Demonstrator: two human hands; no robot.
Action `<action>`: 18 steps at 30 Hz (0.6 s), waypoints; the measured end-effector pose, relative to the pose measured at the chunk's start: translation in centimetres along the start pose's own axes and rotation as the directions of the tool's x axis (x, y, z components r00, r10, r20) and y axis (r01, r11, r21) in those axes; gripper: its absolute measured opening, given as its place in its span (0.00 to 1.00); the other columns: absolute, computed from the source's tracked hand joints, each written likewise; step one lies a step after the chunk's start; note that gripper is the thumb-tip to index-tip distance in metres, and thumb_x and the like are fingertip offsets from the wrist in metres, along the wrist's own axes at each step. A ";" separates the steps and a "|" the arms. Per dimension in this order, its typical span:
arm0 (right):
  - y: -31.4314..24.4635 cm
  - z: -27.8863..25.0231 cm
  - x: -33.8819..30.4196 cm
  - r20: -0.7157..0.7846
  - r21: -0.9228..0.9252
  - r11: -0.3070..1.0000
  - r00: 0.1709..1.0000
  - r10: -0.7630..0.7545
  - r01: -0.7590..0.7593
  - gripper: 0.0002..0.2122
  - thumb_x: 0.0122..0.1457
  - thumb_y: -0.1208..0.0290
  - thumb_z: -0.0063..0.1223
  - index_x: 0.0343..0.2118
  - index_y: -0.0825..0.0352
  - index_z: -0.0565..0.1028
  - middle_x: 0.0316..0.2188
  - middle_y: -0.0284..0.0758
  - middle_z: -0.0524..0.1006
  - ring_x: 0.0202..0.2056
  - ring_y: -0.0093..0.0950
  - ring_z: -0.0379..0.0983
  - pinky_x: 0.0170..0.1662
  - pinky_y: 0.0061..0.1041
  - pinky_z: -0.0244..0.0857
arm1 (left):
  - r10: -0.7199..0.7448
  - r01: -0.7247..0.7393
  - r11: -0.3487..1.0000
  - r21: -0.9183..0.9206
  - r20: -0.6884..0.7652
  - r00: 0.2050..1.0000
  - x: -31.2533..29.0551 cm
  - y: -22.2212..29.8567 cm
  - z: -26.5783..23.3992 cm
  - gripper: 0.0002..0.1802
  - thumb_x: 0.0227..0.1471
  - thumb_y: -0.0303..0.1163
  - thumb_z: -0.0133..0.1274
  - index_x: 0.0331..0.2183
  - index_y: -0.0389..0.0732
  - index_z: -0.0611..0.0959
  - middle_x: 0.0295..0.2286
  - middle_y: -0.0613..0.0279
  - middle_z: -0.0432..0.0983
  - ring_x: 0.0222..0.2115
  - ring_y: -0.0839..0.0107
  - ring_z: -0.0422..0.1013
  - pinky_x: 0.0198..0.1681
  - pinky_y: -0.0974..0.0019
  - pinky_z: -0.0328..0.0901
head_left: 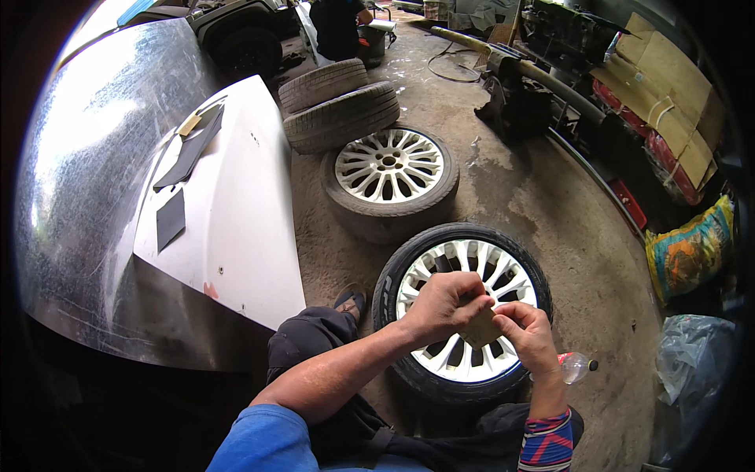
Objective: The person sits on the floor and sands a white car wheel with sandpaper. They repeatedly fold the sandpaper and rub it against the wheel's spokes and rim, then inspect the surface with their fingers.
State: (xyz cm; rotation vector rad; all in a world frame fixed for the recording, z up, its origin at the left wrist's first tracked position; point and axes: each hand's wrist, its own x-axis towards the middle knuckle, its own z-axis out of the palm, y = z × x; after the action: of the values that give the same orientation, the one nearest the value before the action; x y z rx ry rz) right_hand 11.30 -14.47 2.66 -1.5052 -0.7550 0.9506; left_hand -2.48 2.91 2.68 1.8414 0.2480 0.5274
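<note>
We grasp a small tan sandpaper piece (481,329) between both hands, left hand (444,305) and right hand (528,334) fingers pinching it. Below lies the near white alloy wheel (464,315), seemingly still untouched.

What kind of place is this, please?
Probably a car repair or body workshop: tyres on white alloy wheels lie on the stained concrete floor, a white car body panel lies nearby, and both hands hold a small tan sandpaper piece.
</note>
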 end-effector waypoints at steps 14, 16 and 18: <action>0.3 0.6 0.2 -0.062 -0.084 0.977 0.978 -0.200 0.195 0.04 0.63 0.75 0.60 0.34 0.71 0.79 0.28 0.28 0.78 0.30 0.16 0.72 0.35 0.18 0.66 | -0.157 0.154 0.976 -0.156 -0.004 0.988 0.5 0.2 -0.1 0.18 0.61 0.40 0.59 0.30 0.33 0.82 0.21 0.63 0.77 0.24 0.79 0.69 0.28 0.68 0.66; 0.0 0.4 0.1 -0.011 -0.057 0.989 0.991 -0.137 0.136 0.05 0.63 0.75 0.59 0.35 0.71 0.79 0.28 0.28 0.78 0.30 0.15 0.71 0.36 0.17 0.66 | -0.116 0.116 0.982 -0.148 0.005 0.993 0.3 0.3 -0.1 0.16 0.61 0.38 0.59 0.29 0.34 0.81 0.21 0.68 0.74 0.25 0.82 0.67 0.27 0.71 0.63; -0.1 0.3 -0.1 0.022 -0.048 0.994 0.995 -0.092 0.093 0.05 0.64 0.74 0.59 0.35 0.71 0.79 0.28 0.28 0.78 0.30 0.15 0.71 0.35 0.17 0.66 | -0.119 0.121 0.984 -0.131 0.023 0.993 0.2 0.3 0.0 0.15 0.61 0.37 0.60 0.29 0.35 0.81 0.22 0.71 0.73 0.26 0.84 0.66 0.27 0.72 0.62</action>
State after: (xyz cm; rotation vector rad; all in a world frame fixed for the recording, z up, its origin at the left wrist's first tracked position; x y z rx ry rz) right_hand 11.01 -14.40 2.79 -1.4921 -0.8610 0.8838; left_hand -2.36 2.91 3.05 1.6897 0.3051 0.4358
